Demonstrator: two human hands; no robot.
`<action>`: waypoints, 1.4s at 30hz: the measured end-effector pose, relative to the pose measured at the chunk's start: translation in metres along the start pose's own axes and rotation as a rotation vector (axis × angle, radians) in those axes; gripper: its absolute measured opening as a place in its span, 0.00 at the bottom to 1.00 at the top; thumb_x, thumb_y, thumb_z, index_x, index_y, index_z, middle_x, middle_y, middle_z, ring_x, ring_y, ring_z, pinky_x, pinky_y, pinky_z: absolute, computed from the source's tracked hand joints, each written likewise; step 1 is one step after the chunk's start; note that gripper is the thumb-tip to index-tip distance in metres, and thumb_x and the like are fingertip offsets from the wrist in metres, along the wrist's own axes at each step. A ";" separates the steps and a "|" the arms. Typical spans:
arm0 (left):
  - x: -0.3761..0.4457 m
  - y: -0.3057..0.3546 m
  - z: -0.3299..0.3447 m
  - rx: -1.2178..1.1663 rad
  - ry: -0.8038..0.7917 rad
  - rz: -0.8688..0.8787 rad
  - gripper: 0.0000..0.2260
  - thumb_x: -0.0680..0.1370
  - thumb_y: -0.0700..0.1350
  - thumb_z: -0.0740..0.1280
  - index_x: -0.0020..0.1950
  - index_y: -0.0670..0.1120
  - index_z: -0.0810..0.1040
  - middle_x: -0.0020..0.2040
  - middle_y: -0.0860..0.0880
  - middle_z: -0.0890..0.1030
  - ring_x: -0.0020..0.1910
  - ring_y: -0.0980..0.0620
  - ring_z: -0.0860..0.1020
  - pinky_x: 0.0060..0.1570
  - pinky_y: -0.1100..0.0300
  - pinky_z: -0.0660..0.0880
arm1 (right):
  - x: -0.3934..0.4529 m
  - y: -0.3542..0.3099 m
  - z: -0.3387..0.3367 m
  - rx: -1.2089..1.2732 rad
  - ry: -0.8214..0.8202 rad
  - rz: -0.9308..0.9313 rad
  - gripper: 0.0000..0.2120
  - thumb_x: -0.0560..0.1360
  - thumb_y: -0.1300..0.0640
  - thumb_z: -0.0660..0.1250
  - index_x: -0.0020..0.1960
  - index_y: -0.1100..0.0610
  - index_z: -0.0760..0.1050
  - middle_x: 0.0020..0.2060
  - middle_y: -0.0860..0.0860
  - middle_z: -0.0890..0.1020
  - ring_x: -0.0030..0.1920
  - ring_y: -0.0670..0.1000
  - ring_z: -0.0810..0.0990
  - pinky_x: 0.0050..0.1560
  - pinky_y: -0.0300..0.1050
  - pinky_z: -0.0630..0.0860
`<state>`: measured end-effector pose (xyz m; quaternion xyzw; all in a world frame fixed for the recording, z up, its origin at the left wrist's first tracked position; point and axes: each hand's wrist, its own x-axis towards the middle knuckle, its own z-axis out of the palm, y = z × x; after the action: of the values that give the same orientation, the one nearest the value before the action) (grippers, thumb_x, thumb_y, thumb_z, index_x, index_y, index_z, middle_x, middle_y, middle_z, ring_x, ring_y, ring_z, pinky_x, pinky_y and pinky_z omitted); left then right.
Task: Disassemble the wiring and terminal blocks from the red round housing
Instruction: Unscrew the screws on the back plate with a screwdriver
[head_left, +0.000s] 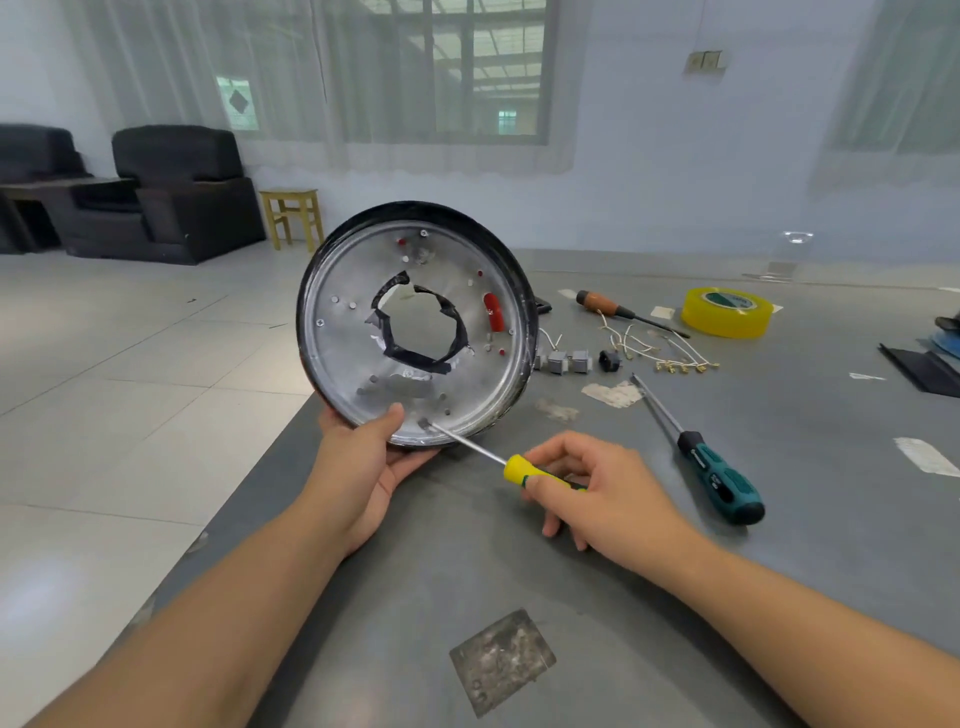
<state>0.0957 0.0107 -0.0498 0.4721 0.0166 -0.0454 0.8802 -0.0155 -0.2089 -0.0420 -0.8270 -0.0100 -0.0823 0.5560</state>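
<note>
The round housing (332, 291) stands on its edge at the table's left side, its silver inner face with a taped centre hole turned toward me. My left hand (371, 457) grips its bottom rim, thumb on the inner face. My right hand (597, 493) holds a yellow-handled screwdriver (522, 470), whose tip touches a spot near the lower rim. Removed white wires (654, 351) with brass terminals, grey terminal blocks (566, 362) and a small black part (610, 360) lie on the table to the right.
On the grey table (779, 519) lie a teal-handled screwdriver (722, 480), a wooden-handled screwdriver (602, 304), a yellow tape roll (727, 313) and a metal plate (501, 662). The table's left edge runs just behind the housing. Black chairs and a yellow stool (291, 215) stand on the floor.
</note>
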 end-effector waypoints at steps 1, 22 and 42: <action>0.000 0.000 0.001 -0.008 0.010 -0.006 0.21 0.84 0.33 0.64 0.75 0.47 0.66 0.67 0.40 0.81 0.58 0.37 0.85 0.45 0.42 0.86 | 0.000 0.000 0.002 -0.027 0.018 -0.010 0.03 0.75 0.53 0.72 0.48 0.47 0.82 0.41 0.48 0.86 0.31 0.52 0.84 0.24 0.42 0.73; -0.008 0.000 0.004 -0.003 0.055 0.063 0.20 0.86 0.37 0.64 0.75 0.49 0.64 0.69 0.45 0.80 0.62 0.39 0.83 0.49 0.39 0.85 | -0.004 -0.005 0.005 -0.120 0.065 -0.035 0.03 0.75 0.49 0.73 0.46 0.47 0.84 0.40 0.46 0.87 0.28 0.47 0.81 0.31 0.36 0.73; -0.009 -0.011 0.006 0.330 0.062 0.281 0.18 0.85 0.41 0.66 0.70 0.55 0.64 0.58 0.61 0.80 0.58 0.54 0.84 0.54 0.40 0.84 | -0.019 -0.032 0.024 -0.481 0.197 -0.189 0.19 0.72 0.44 0.62 0.60 0.44 0.81 0.52 0.41 0.84 0.49 0.47 0.83 0.51 0.46 0.80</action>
<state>0.0861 -0.0003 -0.0548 0.6088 -0.0301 0.0901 0.7876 -0.0345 -0.1730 -0.0243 -0.9186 -0.0133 -0.2139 0.3320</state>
